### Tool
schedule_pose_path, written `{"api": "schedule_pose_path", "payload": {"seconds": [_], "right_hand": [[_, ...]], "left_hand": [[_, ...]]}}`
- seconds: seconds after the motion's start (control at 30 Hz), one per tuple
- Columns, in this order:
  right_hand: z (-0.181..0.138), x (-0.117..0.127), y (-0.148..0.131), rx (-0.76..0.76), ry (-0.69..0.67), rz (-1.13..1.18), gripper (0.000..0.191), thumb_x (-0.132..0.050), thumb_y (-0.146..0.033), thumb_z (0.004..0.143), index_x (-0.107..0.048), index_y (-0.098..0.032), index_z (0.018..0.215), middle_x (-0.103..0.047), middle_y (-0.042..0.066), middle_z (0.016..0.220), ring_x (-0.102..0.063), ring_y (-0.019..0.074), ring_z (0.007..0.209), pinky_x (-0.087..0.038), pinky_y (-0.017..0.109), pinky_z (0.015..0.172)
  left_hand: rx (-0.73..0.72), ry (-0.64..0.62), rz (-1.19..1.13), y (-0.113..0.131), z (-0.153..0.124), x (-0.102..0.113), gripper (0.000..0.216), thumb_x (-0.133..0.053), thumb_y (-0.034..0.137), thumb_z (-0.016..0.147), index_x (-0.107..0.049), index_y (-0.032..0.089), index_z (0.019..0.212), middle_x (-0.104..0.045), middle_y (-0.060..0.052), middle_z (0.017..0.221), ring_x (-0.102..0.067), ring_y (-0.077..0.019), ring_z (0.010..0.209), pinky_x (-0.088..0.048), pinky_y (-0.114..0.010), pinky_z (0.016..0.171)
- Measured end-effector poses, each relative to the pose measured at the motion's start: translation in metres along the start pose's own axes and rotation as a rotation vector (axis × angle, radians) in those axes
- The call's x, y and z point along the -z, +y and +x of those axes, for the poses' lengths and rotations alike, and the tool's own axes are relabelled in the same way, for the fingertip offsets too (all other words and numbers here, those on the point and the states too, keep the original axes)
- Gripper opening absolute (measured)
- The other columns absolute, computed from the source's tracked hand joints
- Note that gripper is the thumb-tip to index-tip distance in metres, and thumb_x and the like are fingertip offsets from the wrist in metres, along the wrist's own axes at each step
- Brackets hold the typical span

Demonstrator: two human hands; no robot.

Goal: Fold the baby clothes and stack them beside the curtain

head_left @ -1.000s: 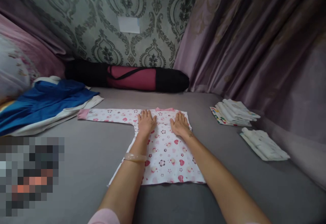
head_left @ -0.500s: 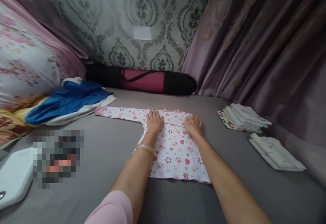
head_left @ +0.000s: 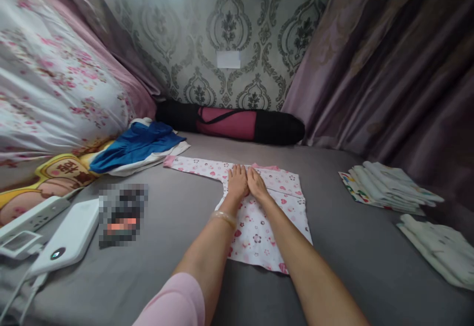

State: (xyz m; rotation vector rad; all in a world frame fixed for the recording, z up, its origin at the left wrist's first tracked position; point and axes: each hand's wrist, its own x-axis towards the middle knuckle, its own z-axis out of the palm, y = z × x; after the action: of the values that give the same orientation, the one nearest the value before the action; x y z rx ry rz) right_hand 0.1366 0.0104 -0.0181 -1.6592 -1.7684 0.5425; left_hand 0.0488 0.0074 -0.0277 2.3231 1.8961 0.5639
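Note:
A small white long-sleeved shirt (head_left: 257, 239) with pink hearts and flowers lies spread on the grey sheet. One sleeve with a pink cuff stretches out to the left; the other lies folded across the upper body of the shirt. My left hand (head_left: 237, 182) rests flat on the shirt near the left shoulder, fingers extended. Right beside it, my right hand (head_left: 256, 183) lies on the folded sleeve below the pink collar, fingers stretched forward. Neither hand grips the cloth.
Folded clothes (head_left: 385, 185) are stacked at the right, with another folded garment (head_left: 440, 247) nearer me. At left lie a blue and white garment (head_left: 140, 143), a white power bank (head_left: 72, 237), a power strip (head_left: 40, 215) and a blurred-out item. A black and maroon bag (head_left: 229, 122) lies along the wall.
My right hand has slid left across the shirt, from its right edge to beside my left hand. The view has turned left, bringing the power strip into sight.

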Motion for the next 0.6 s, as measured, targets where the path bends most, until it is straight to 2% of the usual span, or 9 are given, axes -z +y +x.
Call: {"api": "schedule_pose_path", "payload": {"seconds": [0.13, 0.23, 0.33, 0.43, 0.5, 0.6], "right_hand": [[0.001, 0.003, -0.001, -0.016, -0.035, -0.033, 0.052, -0.017, -0.033, 0.098, -0.055, -0.013, 0.128, -0.056, 0.011, 0.133, -0.047, 0.0173, 0.126, -0.030, 0.030, 0.107], [0.003, 0.005, -0.005, -0.045, -0.051, -0.063, 0.052, -0.015, -0.031, 0.098, -0.052, -0.012, 0.131, -0.055, 0.013, 0.134, -0.048, 0.0177, 0.125, -0.031, 0.029, 0.105], [-0.001, 0.001, -0.011, -0.016, -0.091, -0.111, 0.048, -0.024, -0.028, 0.097, -0.045, -0.012, 0.137, -0.044, 0.012, 0.144, -0.036, 0.0176, 0.134, -0.021, 0.031, 0.111], [-0.009, -0.005, -0.017, 0.077, -0.201, -0.282, 0.050, -0.031, -0.032, 0.096, -0.038, -0.013, 0.142, -0.031, 0.011, 0.152, -0.022, 0.0206, 0.141, -0.008, 0.040, 0.115], [-0.013, -0.008, -0.022, 0.108, -0.239, -0.396, 0.055, -0.029, -0.036, 0.097, -0.033, -0.010, 0.145, -0.027, 0.012, 0.154, -0.018, 0.0223, 0.142, -0.006, 0.043, 0.115], [-0.016, -0.010, -0.028, 0.119, -0.220, -0.456, 0.058, -0.023, -0.037, 0.098, -0.027, -0.007, 0.147, -0.023, 0.013, 0.155, -0.015, 0.0223, 0.143, -0.005, 0.043, 0.115]], "left_hand": [[0.094, 0.094, -0.284, -0.005, 0.008, 0.006, 0.045, -0.036, 0.019, 0.091, -0.047, 0.002, 0.131, -0.046, -0.022, 0.139, -0.038, -0.0274, 0.133, -0.027, -0.042, 0.111], [0.126, 0.085, -0.384, -0.019, 0.016, 0.017, 0.042, -0.036, 0.021, 0.093, -0.050, 0.006, 0.129, -0.056, -0.016, 0.131, -0.051, -0.0194, 0.121, -0.038, -0.030, 0.104], [0.139, 0.089, -0.423, -0.045, 0.017, 0.035, 0.040, -0.042, 0.024, 0.091, -0.052, 0.012, 0.128, -0.059, -0.011, 0.129, -0.056, -0.0172, 0.114, -0.042, -0.026, 0.099], [0.216, 0.118, -0.424, -0.077, 0.011, 0.053, 0.035, -0.045, 0.023, 0.089, -0.058, 0.015, 0.121, -0.064, -0.008, 0.121, -0.059, -0.0185, 0.108, -0.044, -0.028, 0.095], [0.297, 0.137, -0.395, -0.100, 0.006, 0.064, 0.033, -0.045, 0.021, 0.088, -0.061, 0.014, 0.115, -0.066, -0.009, 0.115, -0.060, -0.0194, 0.106, -0.045, -0.029, 0.095], [0.437, 0.175, -0.346, -0.132, -0.001, 0.076, 0.031, -0.043, 0.019, 0.086, -0.063, 0.012, 0.110, -0.067, -0.011, 0.112, -0.060, -0.0214, 0.107, -0.043, -0.030, 0.095]]}}
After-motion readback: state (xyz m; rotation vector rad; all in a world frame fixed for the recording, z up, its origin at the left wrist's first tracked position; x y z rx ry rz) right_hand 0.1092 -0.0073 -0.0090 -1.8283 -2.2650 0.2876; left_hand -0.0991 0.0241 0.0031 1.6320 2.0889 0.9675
